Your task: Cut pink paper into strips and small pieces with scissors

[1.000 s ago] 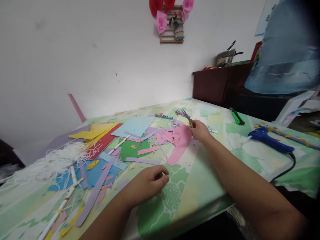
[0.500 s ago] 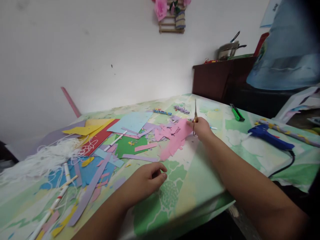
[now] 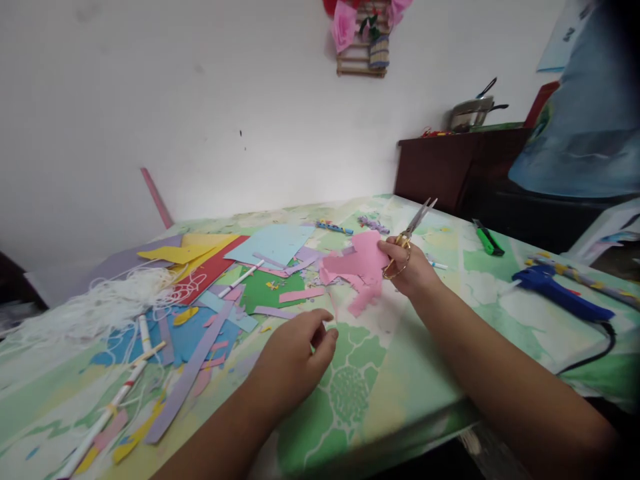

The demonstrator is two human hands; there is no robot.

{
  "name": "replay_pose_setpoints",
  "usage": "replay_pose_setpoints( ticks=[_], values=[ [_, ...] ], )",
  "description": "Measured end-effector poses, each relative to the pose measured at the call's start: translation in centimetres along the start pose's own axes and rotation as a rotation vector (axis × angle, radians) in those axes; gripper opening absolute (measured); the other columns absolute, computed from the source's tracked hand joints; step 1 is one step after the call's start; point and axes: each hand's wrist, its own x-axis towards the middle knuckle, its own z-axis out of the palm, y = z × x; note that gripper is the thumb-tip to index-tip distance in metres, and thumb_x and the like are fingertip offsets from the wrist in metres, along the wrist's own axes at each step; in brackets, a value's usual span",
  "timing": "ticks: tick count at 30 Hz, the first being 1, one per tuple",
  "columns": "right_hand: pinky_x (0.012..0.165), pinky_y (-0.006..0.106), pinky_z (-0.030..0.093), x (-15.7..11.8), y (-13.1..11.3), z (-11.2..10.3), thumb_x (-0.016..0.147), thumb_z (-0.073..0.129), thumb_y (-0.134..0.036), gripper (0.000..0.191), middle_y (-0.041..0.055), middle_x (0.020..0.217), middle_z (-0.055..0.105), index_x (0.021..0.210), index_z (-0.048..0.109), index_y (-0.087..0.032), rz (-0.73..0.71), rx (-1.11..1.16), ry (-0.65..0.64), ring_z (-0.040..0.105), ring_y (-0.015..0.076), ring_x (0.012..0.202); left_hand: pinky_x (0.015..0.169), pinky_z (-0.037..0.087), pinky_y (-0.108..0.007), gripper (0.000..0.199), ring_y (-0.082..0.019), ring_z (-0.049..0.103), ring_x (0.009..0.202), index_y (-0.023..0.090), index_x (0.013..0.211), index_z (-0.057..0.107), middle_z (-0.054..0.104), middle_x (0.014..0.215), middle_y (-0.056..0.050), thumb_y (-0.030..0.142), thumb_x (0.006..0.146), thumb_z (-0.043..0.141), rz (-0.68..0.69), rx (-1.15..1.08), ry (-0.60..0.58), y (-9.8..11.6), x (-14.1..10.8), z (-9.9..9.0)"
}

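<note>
My right hand (image 3: 413, 267) is closed on gold-handled scissors (image 3: 413, 223), whose blades point up and away, slightly parted. Between its thumb and fingers it also pinches a pink paper piece (image 3: 371, 257), which is bent and has a fringed lower edge. My left hand (image 3: 300, 350) hovers over the near part of the table, thumb and fingers curved with a gap between them and nothing held. Pink scraps and a green sheet (image 3: 257, 290) lie beyond it.
Light blue paper (image 3: 270, 243), red paper (image 3: 213, 270) and white string (image 3: 120, 303) cover the left. Purple strips and white sticks lie nearer. At right are a green cutter (image 3: 487, 239) and a blue glue gun (image 3: 565, 292). A dark cabinet (image 3: 435, 170) stands behind.
The pink paper has been lifted and bent in my right hand. The scissors have tilted to the right, showing their blades apart. The camera view has shifted slightly left.
</note>
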Motion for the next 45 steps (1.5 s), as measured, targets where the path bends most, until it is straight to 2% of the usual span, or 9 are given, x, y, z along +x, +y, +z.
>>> replay_pose_setpoints(
  ticks=[4,9,13,21,31,35,38,41,45],
  values=[
    [0.041,0.020,0.033,-1.7,-1.1,1.2,0.064,0.051,-0.030,0.018,-0.0047,0.052,0.035,0.059,0.038,-0.018,0.021,0.104,-0.292,0.037,0.0072,0.043,0.075,0.034,-0.034,0.027,-0.019,0.045,0.085,0.018,0.096,0.047,0.054,0.089,-0.007,0.029,0.074,0.037,0.169,0.266,0.302,-0.2,-0.2,0.1],
    [0.043,0.020,0.032,-2.2,-1.5,1.5,0.065,0.051,-0.026,0.014,-0.0051,0.055,0.035,0.063,0.039,-0.018,0.015,0.217,-0.361,0.038,0.0064,0.045,0.081,0.032,-0.033,0.028,-0.019,0.042,0.091,0.014,0.098,0.045,0.050,0.094,-0.009,0.026,0.073,0.040,0.173,0.317,0.432,-0.6,0.0,0.1],
    [0.043,0.019,0.031,-1.5,-1.0,1.2,0.064,0.051,-0.027,0.017,-0.0061,0.052,0.032,0.061,0.037,-0.019,-0.028,0.177,-0.302,0.036,0.0060,0.044,0.082,0.031,-0.034,0.030,-0.019,0.041,0.092,0.013,0.099,0.044,0.048,0.096,-0.010,0.029,0.073,0.040,0.138,0.311,0.416,-0.6,0.3,0.1],
    [0.039,0.020,0.026,2.4,3.3,-0.9,0.058,0.051,-0.027,0.016,-0.0063,0.048,0.033,0.058,0.037,-0.018,-0.001,-0.354,0.052,0.033,0.0072,0.042,0.083,0.030,-0.036,0.032,-0.020,0.039,0.096,0.016,0.102,0.040,0.047,0.099,-0.009,0.029,0.073,0.039,0.135,0.311,0.345,-0.6,0.3,0.4],
    [0.041,0.020,0.027,2.1,3.0,-0.4,0.056,0.050,-0.025,0.015,-0.0041,0.054,0.039,0.059,0.037,-0.019,-0.040,-0.401,0.043,0.035,0.0089,0.048,0.081,0.031,-0.038,0.031,-0.021,0.041,0.094,0.018,0.100,0.044,0.050,0.098,-0.008,0.030,0.072,0.041,0.186,0.235,0.185,-0.7,0.2,1.0],
    [0.040,0.020,0.029,0.4,-0.1,0.2,0.061,0.043,-0.029,0.016,-0.0051,0.051,0.033,0.058,0.030,-0.020,-0.069,-0.252,-0.107,0.033,0.0080,0.043,0.077,0.034,-0.034,0.024,-0.018,0.046,0.087,0.020,0.091,0.050,0.053,0.093,-0.005,0.029,0.070,0.045,0.048,-0.070,0.247,-0.5,0.3,0.0],
    [0.042,0.021,0.030,-0.9,-2.5,0.2,0.058,0.044,-0.029,0.024,-0.0054,0.051,0.030,0.053,0.023,-0.020,-0.091,0.132,-0.393,0.031,0.0066,0.043,0.066,0.039,-0.028,0.014,-0.013,0.051,0.069,0.021,0.080,0.054,0.056,0.072,0.000,0.027,0.070,0.045,-0.115,-0.597,0.341,-0.9,0.4,-1.2],
    [0.038,0.019,0.026,-2.2,-3.6,0.5,0.061,0.039,-0.036,0.033,-0.0073,0.046,0.022,0.052,0.012,-0.020,-0.017,0.276,-0.439,0.023,0.0053,0.038,0.059,0.039,-0.024,0.012,-0.008,0.047,0.056,0.020,0.066,0.054,0.050,0.055,0.004,0.026,0.070,0.044,-0.136,-1.122,0.473,-1.5,0.9,-2.3],
    [0.041,0.022,0.031,-4.4,-2.5,2.5,0.054,0.054,-0.031,0.037,-0.0074,0.045,0.033,0.051,0.018,-0.020,0.029,0.374,-0.762,0.034,0.0067,0.040,0.056,0.039,-0.022,0.015,-0.008,0.046,0.056,0.018,0.064,0.052,0.048,0.056,0.003,0.029,0.067,0.043,-0.263,-1.394,0.363,-1.8,2.0,-1.6]
  ],
)
